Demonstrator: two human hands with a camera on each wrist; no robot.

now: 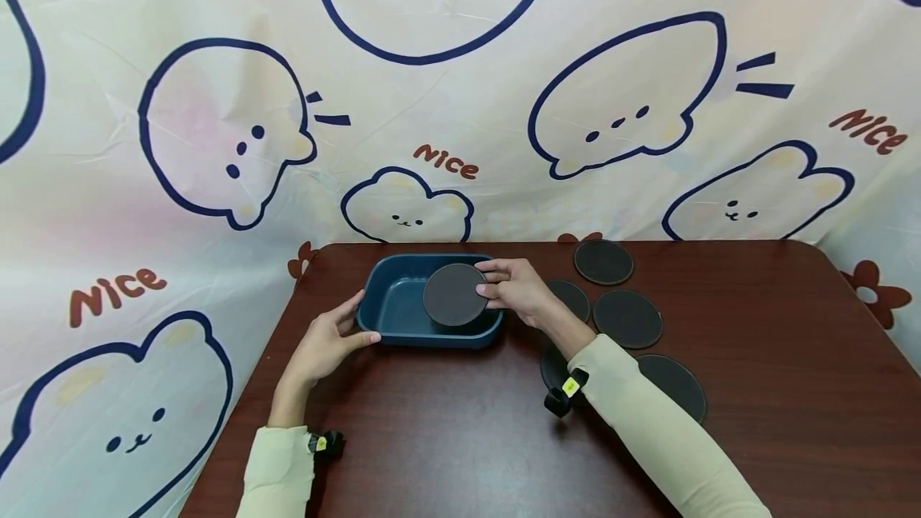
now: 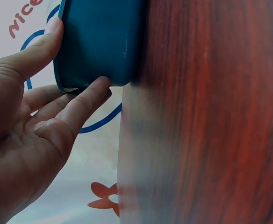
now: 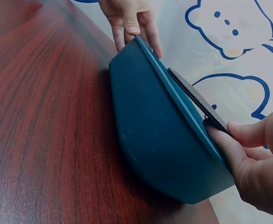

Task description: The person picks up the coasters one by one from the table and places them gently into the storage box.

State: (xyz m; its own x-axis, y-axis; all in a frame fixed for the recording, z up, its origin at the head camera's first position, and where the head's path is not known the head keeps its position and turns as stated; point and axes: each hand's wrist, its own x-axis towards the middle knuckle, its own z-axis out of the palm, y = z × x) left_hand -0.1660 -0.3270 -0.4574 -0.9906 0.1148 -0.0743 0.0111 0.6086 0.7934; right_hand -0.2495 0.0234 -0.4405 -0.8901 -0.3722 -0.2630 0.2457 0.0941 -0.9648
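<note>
A dark blue rectangular tub [image 1: 424, 339] stands on the table near its far edge. My left hand [image 1: 331, 340] grips its left end, the thumb on the near rim and the fingers round the end wall, as the left wrist view shows on the tub wall [image 2: 99, 42]. Between thumb and fingers, my right hand [image 1: 520, 294] pinches the right edge of a thin, round black coaster [image 1: 455, 294]. That coaster is over the right half of the tub's opening; in the right wrist view the coaster [image 3: 195, 95] is tilted close along the rim.
Several more black coasters lie flat to the right, such as the far coaster [image 1: 603, 261] and the middle coaster [image 1: 627, 319]. My right forearm passes over some of them and partly hides them. Behind the brown table [image 1: 446, 422] hangs a printed cloth [image 1: 489, 118].
</note>
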